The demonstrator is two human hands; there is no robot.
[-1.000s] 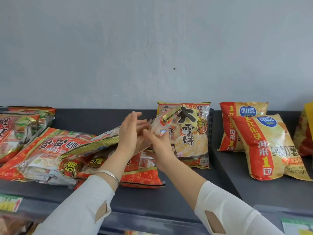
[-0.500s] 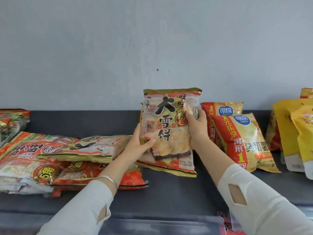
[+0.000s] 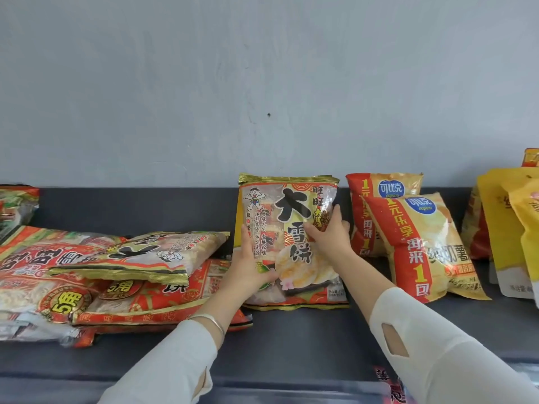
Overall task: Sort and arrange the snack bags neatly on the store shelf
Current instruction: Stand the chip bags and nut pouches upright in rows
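Grey wall (image 3: 262,83) fills the upper half of the head view, and below it runs a dark shelf (image 3: 291,339) with a low back lip.

A cracker bag (image 3: 287,205) stands upright near the middle of the shelf, face outward, its bottom seam down on the shelf or very close to it. The left hand (image 3: 250,266) clamps its lower left edge, thumb across the front. The right hand (image 3: 329,231) grips the upper right edge, fingers curled onto the print. A yellow strip shows behind the bag's left side; whether that is a second bag I cannot tell.

To my eye this is the placing step: the bag is being stood in its row. Next it wants squaring against the back lip and letting go without toppling forward. Then a matching bag (image 3: 151,255), lying flat on the red pile (image 3: 58,287) at the left, looks the likely one to fetch.

Room is tight on the right, where the chip bags (image 3: 423,243) lean just beside the right hand, with yellow pouches (image 3: 501,228) beyond. On the left, the pile's corner sits under the left wrist. Bare shelf lies open in front.
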